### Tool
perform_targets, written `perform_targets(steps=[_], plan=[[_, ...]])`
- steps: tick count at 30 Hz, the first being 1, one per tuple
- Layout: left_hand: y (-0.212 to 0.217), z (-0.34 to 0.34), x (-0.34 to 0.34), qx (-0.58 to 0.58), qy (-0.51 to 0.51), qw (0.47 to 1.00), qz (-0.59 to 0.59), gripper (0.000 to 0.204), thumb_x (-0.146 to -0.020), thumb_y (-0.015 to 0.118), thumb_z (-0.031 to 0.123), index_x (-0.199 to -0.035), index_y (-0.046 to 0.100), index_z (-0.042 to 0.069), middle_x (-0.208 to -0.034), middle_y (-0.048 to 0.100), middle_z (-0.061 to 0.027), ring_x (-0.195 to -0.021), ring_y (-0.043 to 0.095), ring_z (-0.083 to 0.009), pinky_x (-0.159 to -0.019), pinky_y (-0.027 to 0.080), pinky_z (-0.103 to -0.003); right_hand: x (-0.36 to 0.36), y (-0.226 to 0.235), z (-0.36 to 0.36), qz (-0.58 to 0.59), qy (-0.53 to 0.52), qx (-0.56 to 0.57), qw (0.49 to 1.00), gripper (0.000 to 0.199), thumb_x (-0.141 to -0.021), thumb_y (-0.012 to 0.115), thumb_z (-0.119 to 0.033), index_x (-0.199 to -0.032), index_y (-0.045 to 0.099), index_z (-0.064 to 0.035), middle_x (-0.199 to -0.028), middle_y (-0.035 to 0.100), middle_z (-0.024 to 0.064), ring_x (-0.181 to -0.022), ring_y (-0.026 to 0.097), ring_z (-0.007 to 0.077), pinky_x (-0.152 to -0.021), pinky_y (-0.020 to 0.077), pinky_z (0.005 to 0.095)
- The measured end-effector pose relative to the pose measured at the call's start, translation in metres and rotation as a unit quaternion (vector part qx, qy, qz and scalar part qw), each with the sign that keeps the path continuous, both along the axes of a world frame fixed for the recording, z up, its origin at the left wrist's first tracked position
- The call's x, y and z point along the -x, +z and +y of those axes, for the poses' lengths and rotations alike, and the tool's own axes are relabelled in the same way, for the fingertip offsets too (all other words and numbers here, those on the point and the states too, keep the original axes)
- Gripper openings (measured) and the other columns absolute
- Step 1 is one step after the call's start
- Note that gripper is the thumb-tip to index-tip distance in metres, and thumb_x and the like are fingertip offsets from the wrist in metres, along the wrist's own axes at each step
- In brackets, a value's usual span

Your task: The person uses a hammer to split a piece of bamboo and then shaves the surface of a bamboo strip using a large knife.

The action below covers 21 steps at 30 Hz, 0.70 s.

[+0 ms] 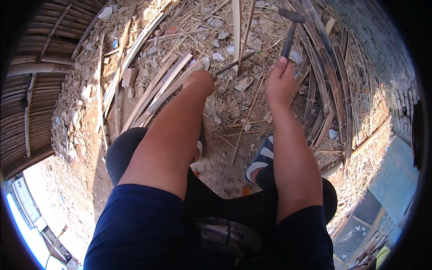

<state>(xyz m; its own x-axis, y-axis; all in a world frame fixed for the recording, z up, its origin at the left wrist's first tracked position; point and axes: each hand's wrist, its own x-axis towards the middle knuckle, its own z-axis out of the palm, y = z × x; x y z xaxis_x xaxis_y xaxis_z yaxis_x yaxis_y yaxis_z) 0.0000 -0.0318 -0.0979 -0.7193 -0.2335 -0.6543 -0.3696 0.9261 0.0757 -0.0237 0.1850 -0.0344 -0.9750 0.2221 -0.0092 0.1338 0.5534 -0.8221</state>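
Note:
My left hand [200, 83] is closed around the handle end of a long dark knife [227, 68], whose blade points away to the right. The blade lies across the lower end of an upright pale bamboo strip [236, 33], which stands ahead of me with a thin darker sliver [247, 33] beside it. Whether the blade is in the bamboo or only against it, I cannot tell. My right hand [280, 83] grips a hammer [289, 39] by its dark handle, thumb along the shaft. Its head is raised at the upper right, apart from the knife.
Bamboo strips [162, 87] lie left of my left hand, and more dark split lengths [330, 76] curve along the right. Stones [244, 84] and dry straw cover the ground. A slatted bamboo wall [40, 72] is at left, a grey wall [378, 45] at right. My sandalled foot [262, 157] is below.

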Motion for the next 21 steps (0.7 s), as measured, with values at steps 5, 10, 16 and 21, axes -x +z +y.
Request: perform_targets(steps=[5,10,16,21], plan=[[-0.002,0.013,0.002,0.003,0.021,1.000,0.012,0.035,-0.084,0.063,0.022,-0.115,0.071,0.008,-0.116,0.071,-0.0159,-0.110,0.068,-0.0311,-0.091,0.055,-0.041,-0.031,-0.087,0.024,-0.211,0.127,-0.156,0.957,0.057,-0.103,0.040,-0.050,-0.110,0.061,0.0027,-0.093,0.069,0.0276,-0.091,0.065,0.0480,-0.082,0.0489,0.0554],[-0.011,0.009,0.003,0.008,0.014,1.000,0.011,0.035,-0.084,0.063,0.023,-0.114,0.072,0.008,-0.116,0.071,-0.0161,-0.108,0.069,-0.0312,-0.091,0.055,-0.041,-0.010,-0.063,0.022,-0.205,0.132,-0.113,0.963,0.059,-0.103,0.038,-0.050,-0.110,0.062,0.0035,-0.093,0.068,0.0278,-0.093,0.064,0.0488,-0.083,0.0480,0.0555],[-0.015,0.002,0.001,-0.001,-0.015,1.000,0.018,0.036,-0.085,0.063,0.023,-0.115,0.071,0.007,-0.116,0.070,-0.0167,-0.108,0.068,-0.0310,-0.091,0.055,-0.041,0.008,0.010,-0.004,-0.026,0.020,0.023,0.999,0.056,-0.105,0.037,-0.047,-0.108,0.063,0.0034,-0.081,0.067,0.0231,-0.081,0.064,0.0462,-0.077,0.0487,0.0549],[0.001,0.017,0.005,0.004,-0.004,1.000,-0.005,0.037,-0.085,0.063,0.024,-0.116,0.071,0.006,-0.119,0.070,-0.0166,-0.109,0.068,-0.0303,-0.092,0.055,-0.041,-0.035,-0.081,0.020,-0.120,0.097,-0.129,0.980,0.053,-0.104,0.039,-0.047,-0.107,0.062,0.0010,-0.086,0.068,0.0252,-0.082,0.065,0.0463,-0.076,0.0498,0.0542]])
